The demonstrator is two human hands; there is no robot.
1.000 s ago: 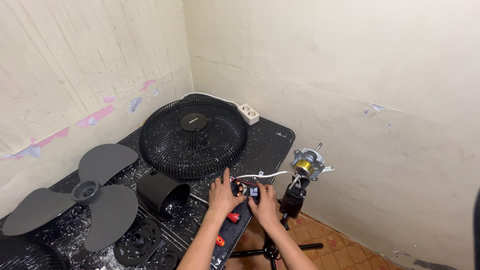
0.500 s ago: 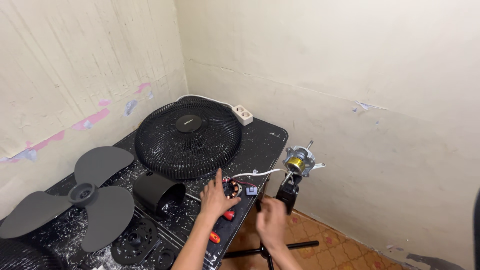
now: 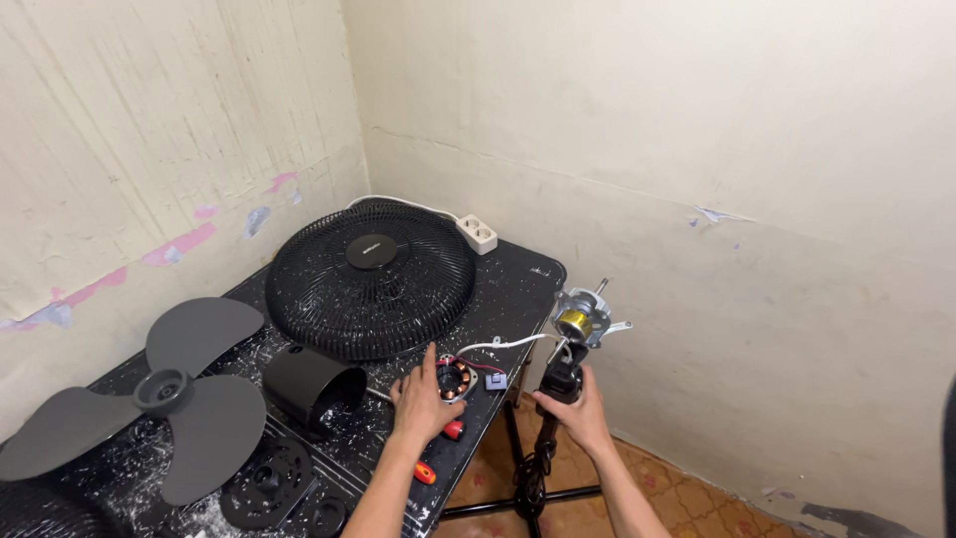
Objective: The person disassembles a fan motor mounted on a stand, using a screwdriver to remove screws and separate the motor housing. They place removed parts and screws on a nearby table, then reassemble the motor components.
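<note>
While the left hand [image 3: 423, 403] lies spread over the copper-wound coil [image 3: 456, 380] on the surface, the right hand [image 3: 581, 410] grips the stand [image 3: 558, 384]; the coil looks heavy, with fragile wires, best held by its rim.

Copper-wound stator [image 3: 457, 380] flat on table [image 3: 518, 279]

The left hand [image 3: 422, 399] covers part of the small motor [image 3: 457, 380], and the red-handled screwdriver [image 3: 438, 453] runs partly under the wrist. The right hand [image 3: 581, 413] hides the top of the fan stand [image 3: 538, 468], whose feet are cut off by the near edge. A dark grille [image 3: 40, 503] at the near left corner is cropped
</note>
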